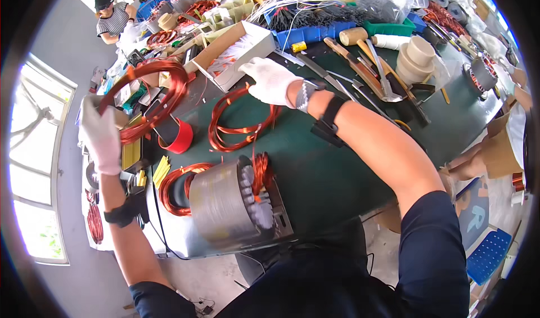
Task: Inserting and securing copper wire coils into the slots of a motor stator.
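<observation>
My left hand (100, 140), in a white glove, grips the left side of a raised coil of copper wire (179, 87). The coil is bundled with orange ties. My right hand (273, 81), also gloved, has its fingers stretched leftward above another copper coil (215, 128) on the green tabletop; whether it touches that coil is unclear. Nearer me, a metal stator core (219, 202) lies on its side, white slot liners (257, 197) showing at its right end. Copper windings hang out at that end, and a wire loop (169, 188) comes out on the left.
Behind my right hand stands an open white box (242, 53) of paper strips. A red ring (179, 138) and yellow strips (161, 170) lie left. Hammers, a long blade and other tools (360, 73) spread right of centre, beside cream spools (416, 59). Another person (114, 17) works far left.
</observation>
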The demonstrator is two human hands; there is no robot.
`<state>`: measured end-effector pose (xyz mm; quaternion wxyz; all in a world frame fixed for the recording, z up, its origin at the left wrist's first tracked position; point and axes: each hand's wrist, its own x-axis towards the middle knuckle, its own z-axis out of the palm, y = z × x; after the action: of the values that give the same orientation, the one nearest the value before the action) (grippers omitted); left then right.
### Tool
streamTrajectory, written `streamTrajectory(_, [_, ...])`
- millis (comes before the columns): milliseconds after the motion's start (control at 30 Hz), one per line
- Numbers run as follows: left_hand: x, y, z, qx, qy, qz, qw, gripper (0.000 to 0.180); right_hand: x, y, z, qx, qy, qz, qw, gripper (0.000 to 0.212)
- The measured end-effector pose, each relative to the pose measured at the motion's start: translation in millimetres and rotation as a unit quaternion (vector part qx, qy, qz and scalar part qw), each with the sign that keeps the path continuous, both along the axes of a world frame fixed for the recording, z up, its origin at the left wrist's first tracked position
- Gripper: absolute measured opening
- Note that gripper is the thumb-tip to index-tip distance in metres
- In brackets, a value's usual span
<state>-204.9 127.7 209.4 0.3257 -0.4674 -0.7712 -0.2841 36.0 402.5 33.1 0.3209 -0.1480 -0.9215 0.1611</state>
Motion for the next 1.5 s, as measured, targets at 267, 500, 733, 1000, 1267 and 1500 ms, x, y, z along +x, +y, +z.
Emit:
streamTrajectory(267, [40.9, -119.8, 48.9, 0.083, -0.278, -0.051, 0.956, 0.036, 149.1, -125.6, 32.0, -0.299, -0.113, 0.065, 0.945, 0.023])
streamTrajectory(500, [105.0, -133.6, 68.7, 0.086, -0.226, -0.061, 0.969, 0.032, 65.6, -103.7, -26.4, -0.044, -0.101, 0.078, 0.991, 0.015])
streamTrajectory(733, [149.5, -138.0, 78.8, 0.072, -0.177, -0.087, 0.978, 0.031, 126.2, -103.7, -0.9, -0.119, 0.029, 0.027, 0.992, 0.023])
streamTrajectory(1000, [217.6, -98.1, 62.4, 0.078, -0.252, -0.171, 0.949, 0.025, 270.8, -72.5, -26.5, -0.095, -0.267, -0.051, 0.958, 0.026])
streamTrajectory(1267, [265.6, -63.3, 12.7, 0.064, -0.325, -0.231, 0.915, 0.028, 329.2, -141.6, 58.4, -0.264, -0.156, 0.045, 0.951, 0.029])
streamTrajectory(1500, [322.5, -42.8, -47.2, 0.077, -0.367, -0.294, 0.879, 0.024, 348.6, -189.2, 25.2, -0.570, 0.139, 0.042, 0.809, 0.087])
